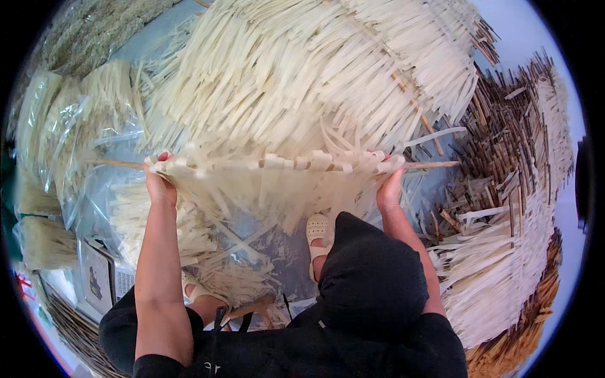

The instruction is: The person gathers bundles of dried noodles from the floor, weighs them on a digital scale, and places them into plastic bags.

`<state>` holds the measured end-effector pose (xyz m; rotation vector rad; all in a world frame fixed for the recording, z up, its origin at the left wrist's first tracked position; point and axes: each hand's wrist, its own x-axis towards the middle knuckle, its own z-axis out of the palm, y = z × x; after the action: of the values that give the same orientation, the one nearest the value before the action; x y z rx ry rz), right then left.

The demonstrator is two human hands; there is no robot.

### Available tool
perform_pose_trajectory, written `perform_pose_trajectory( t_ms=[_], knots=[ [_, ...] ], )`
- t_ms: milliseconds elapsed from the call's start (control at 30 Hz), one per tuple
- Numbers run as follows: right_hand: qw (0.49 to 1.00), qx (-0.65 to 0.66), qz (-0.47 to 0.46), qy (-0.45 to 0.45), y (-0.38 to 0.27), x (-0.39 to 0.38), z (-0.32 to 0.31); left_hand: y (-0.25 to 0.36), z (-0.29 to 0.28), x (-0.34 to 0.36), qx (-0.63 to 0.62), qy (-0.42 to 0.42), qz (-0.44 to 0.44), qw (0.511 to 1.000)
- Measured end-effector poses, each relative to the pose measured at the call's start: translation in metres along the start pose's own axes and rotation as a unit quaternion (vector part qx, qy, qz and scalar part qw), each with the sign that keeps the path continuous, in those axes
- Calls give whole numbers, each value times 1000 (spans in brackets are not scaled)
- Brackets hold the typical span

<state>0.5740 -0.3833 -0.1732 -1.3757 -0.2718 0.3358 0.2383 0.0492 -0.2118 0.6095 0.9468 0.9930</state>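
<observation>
A thin wooden stick (435, 165) lies level across the front of me, its bare ends poking out past both hands. Over it hang many flat, pale strips (277, 183) that look like dried broad noodles; their lower parts are smeared by motion. Near the stick's left end, my left hand (160, 183) is closed on the stick and the strips looped over it. My right hand (390, 186) grips it the same way toward the right end. Some fingers of both hands are hidden behind the strips.
Beyond my hands spreads a large heap of pale strips (271, 82). Dark sticks (510, 120) and more strips (485, 277) are stacked at right. Plastic-wrapped bundles (63, 126) stand at left, above a scale (97, 277). Loose strips (246, 277) litter the floor near my feet.
</observation>
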Motion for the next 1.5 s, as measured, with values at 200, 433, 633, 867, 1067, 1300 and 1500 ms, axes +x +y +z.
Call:
perform_pose_trajectory(
  t_ms=[200,433,633,867,1067,1300,1500],
  knots=[
    [995,74,-41,-49,-45,-14,57,-2,29,-49,-57,-105,31,992],
    [993,59,13,-104,-21,-16,76,-16,92,-123,-50,-62,-39,996],
    [978,99,184,-17,40,-37,87,-48,79,-134,-30,-142,-65,987],
    [956,112,235,-133,-59,-38,100,18,94,-147,88,-170,9,981],
    [920,53,335,-197,-35,-42,126,16,100,-103,343,-135,104,924],
    [883,-249,377,-128,102,13,53,-88,32,13,617,-42,-16,786],
    [689,-687,-99,-211,88,9,20,-95,65,-22,631,-196,142,737]
  ],
)
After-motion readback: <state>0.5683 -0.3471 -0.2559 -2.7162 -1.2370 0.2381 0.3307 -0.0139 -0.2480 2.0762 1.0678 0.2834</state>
